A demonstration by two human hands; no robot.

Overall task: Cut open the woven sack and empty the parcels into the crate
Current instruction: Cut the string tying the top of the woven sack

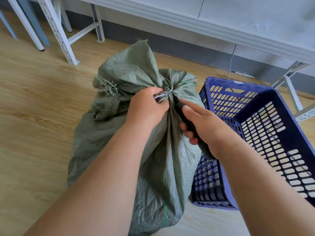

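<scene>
Green woven sack (129, 133) stands tied shut on the floor, nothing cut or emptied yet. My left hand (146, 108) pinches the neck by the white tie (164, 95); my right hand (201, 125) grips a black cutter (183, 113). The crate (281, 99) waits open at three o'clock, touching the sack.

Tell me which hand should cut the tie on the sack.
Right. The right hand already grips the black cutter, its tip beside the white tie, while the left hand holds the sack neck.
</scene>
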